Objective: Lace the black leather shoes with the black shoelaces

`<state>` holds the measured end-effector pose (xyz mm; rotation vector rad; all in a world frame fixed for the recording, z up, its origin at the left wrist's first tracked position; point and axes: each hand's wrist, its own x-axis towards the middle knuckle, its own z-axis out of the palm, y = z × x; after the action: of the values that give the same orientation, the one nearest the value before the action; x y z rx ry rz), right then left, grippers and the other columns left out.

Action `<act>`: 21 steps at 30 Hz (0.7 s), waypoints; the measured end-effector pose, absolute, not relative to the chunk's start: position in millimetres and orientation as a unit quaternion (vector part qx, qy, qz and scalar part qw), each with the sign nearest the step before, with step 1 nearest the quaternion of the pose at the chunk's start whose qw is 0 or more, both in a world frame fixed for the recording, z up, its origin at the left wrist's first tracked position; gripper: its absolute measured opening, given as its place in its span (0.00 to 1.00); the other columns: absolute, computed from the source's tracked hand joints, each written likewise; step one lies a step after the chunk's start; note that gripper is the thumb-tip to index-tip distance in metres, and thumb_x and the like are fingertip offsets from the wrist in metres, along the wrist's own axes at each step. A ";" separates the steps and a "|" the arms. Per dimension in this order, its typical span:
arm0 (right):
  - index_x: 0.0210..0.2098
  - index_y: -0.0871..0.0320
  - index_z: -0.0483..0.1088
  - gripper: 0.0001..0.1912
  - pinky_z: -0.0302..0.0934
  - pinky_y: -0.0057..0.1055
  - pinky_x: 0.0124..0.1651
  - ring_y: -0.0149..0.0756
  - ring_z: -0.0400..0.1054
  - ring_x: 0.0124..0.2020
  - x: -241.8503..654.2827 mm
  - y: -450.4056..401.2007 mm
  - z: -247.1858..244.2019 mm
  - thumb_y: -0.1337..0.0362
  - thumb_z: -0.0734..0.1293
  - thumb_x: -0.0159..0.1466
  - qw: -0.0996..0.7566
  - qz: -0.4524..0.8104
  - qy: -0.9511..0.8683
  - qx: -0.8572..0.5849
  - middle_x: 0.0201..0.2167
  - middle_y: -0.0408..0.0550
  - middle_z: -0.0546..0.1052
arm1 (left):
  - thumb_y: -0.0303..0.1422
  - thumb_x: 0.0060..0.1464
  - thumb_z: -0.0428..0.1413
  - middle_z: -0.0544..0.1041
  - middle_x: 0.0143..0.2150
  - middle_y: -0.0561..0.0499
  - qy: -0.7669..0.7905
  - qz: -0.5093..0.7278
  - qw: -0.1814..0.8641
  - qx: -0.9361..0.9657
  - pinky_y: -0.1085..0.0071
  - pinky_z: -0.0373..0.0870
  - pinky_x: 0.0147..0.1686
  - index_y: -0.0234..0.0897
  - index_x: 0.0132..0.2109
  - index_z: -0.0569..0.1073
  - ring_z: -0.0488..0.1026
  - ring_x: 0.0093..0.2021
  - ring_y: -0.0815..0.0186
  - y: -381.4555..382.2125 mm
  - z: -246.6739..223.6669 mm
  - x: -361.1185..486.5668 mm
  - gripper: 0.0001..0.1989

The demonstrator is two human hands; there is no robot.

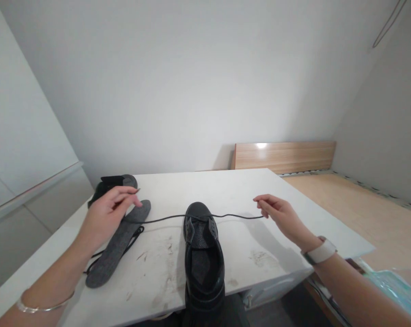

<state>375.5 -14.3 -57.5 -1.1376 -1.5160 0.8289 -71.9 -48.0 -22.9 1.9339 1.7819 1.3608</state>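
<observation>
A black leather shoe (pixel 204 272) sits at the table's front edge, toe pointing away from me and its opening toward me. A thin black shoelace (pixel 167 219) crosses its front and stretches out to both sides. My left hand (pixel 115 206) hovers over a grey insole (pixel 115 250), thumb and forefinger apart; the lace's left end runs under this hand, where its course is hidden. On the right, my right hand (pixel 273 210) has its fingers pinched together, and the lace's other end reaches their underside. Another black lace (pixel 137 234) lies partly under the insole.
Behind my left hand is a second black shoe (pixel 128 180) with a dark piece on top. The white table (pixel 239 190) has dark smudges near its front. A wooden board (pixel 283 155) stands beyond it, and clear greenish plastic packaging (pixel 393 290) lies at lower right.
</observation>
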 end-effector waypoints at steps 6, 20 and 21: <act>0.41 0.59 0.72 0.12 0.67 0.32 0.33 0.34 0.71 0.28 297.6 -40.7 -57.9 0.56 0.65 0.66 0.402 0.407 -0.700 -0.427 0.33 0.50 0.79 | 0.40 0.63 0.51 0.82 0.35 0.52 0.501 0.321 0.178 0.784 0.71 0.66 0.32 0.40 0.40 0.76 0.74 0.31 0.65 -53.6 -33.1 -8.4 0.11; 0.36 0.58 0.73 0.08 0.64 0.32 0.40 0.35 0.69 0.34 266.0 -47.2 -53.9 0.75 0.64 0.65 0.330 0.153 -0.835 -0.414 0.33 0.46 0.75 | 0.32 0.60 0.51 0.79 0.35 0.49 0.483 0.269 0.140 0.821 0.68 0.68 0.40 0.39 0.38 0.77 0.76 0.38 0.62 -55.5 -37.9 12.0 0.10; 0.37 0.58 0.73 0.08 0.65 0.33 0.41 0.36 0.69 0.36 265.0 -48.0 -53.1 0.75 0.64 0.66 0.329 0.139 -0.838 -0.413 0.35 0.47 0.75 | 0.31 0.60 0.51 0.79 0.35 0.49 0.487 0.265 0.136 0.821 0.68 0.68 0.39 0.38 0.38 0.77 0.76 0.37 0.61 -56.0 -37.8 12.1 0.10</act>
<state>265.0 -48.0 -53.1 -1.0806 -2.1922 0.3646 12.1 -56.0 -37.8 2.3775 1.4103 0.7677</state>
